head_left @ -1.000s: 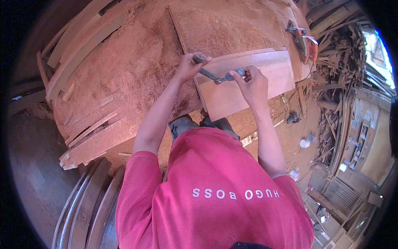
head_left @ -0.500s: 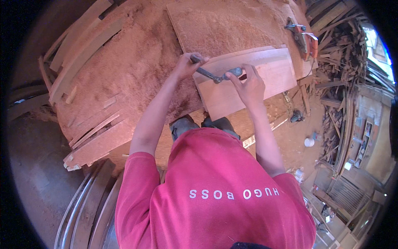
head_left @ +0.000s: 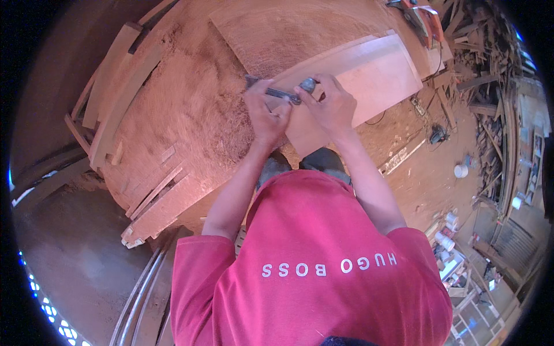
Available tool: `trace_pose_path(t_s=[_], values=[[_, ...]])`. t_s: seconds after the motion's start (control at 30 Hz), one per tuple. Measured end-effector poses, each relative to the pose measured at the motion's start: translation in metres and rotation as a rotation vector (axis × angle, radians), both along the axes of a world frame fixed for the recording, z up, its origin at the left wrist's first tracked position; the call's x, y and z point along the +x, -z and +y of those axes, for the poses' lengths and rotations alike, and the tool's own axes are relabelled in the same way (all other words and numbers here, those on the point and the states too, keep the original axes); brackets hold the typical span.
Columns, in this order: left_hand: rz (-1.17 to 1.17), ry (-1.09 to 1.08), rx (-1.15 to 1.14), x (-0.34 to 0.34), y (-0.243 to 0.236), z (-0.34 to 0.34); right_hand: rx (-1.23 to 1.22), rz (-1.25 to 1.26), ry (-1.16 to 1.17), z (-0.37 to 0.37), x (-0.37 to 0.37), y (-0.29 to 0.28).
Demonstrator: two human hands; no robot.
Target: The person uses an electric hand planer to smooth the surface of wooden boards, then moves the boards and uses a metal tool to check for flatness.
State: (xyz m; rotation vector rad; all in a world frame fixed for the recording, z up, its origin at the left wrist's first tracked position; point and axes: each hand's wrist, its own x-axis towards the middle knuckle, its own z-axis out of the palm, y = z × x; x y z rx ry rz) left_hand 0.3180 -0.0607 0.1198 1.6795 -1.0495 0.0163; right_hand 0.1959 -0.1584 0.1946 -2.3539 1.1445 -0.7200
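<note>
Both hands are on a dark metal tool (head_left: 281,93) with a straight bar, a bend at one end and a rounded grey end piece (head_left: 307,85); its exact kind I cannot make out. My left hand (head_left: 265,114) is closed around the bar, which sticks out past the fingers to the left. My right hand (head_left: 333,108) pinches the grey end between thumb and fingers. The tool is held above the near left part of a smooth, pale reddish wooden board (head_left: 378,72). Part of that board is hidden behind my right hand.
Reddish sawdust covers the worktop (head_left: 190,98). An orange power tool (head_left: 426,26) lies at the far right. Curved wooden pieces (head_left: 124,101) lie at the left, with thin offcuts (head_left: 156,190) nearer me. Scrap wood (head_left: 490,104) is heaped to the right, and a white container (head_left: 460,170) stands on the floor.
My hands have come closer together on the tool. Its bar lies flatter, and my left hand now grips from below. The whole view has shifted, so the worktop appears turned.
</note>
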Motion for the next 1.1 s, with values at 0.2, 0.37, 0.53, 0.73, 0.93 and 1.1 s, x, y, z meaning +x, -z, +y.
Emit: trace_pose_path(t_s=[0.2,0.37,0.53,0.73,0.93,1.1], values=[[0.44,-0.015,-0.094,-0.072,-0.008,-0.057,0.258,-0.124,0.139,-0.032,-0.081,-0.002],[0.438,-0.304,-0.093,-0.067,0.012,-0.091,0.307,0.054,0.342,-0.056,-0.252,0.063],[0.821,0.307,0.128,-0.022,-0.003,-0.067,0.535,0.28,0.397,-0.016,-0.416,0.154],[0.487,-0.256,-0.125,-0.084,0.002,-0.093,0.786,0.443,0.398,0.044,-0.559,0.253],[0.485,-0.741,-0.288,-0.109,-0.013,-0.139,0.745,0.077,0.71,0.053,-0.636,0.302],[0.738,-0.293,-0.201,-0.048,0.024,-0.09,0.743,0.064,0.727,0.033,-0.633,0.295]])
